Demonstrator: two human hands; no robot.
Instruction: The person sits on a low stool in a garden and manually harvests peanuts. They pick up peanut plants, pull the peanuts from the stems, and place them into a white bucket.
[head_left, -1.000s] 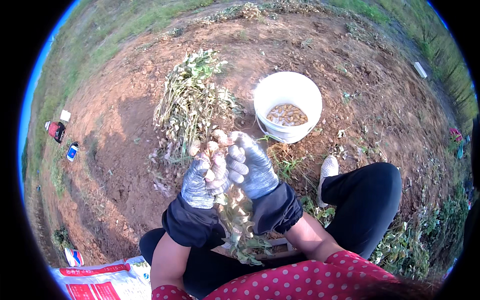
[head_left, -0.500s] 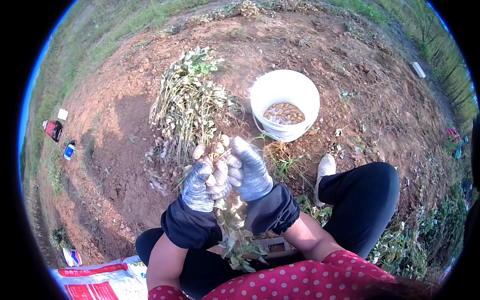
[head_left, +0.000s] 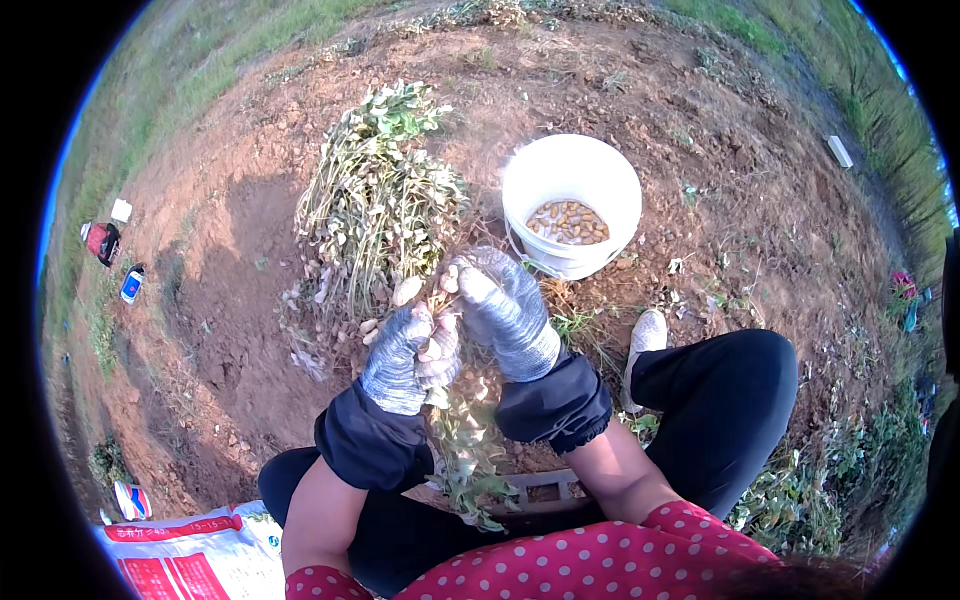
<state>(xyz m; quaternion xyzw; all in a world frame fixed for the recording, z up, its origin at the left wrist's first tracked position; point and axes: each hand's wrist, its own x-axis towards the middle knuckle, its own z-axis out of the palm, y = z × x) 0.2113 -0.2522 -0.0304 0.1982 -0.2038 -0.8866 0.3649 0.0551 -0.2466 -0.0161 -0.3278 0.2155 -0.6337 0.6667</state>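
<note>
- The setting is an open field of bare red-brown soil, with grass along the far edges and a few bits of litter at the left rim; the person sits low on the ground, dark-trousered legs bent to either side.
- Nearest the body, a printed white and red sack lies by the left knee, and the leafy end of a pulled peanut plant hangs down between the forearms toward the lap.
- The plant's long axis runs near to far: leaves low and close, the root end with pale pods up between the two gloves.
- The left hand, in a grey knit glove, is closed around the stem and pods, holding the plant up.
- The right hand, also gloved, is curled at the pod cluster just beside the left, fingers pinched on pods at the top; the two hands touch.
- Beyond the hands and slightly right stands a white bucket, upright, a shallow layer of pods in its bottom. It lies nearer the right hand than the left.
- Beyond and to the left lies a heap of uprooted plants, roots toward the person, leaves pointing away.
</note>
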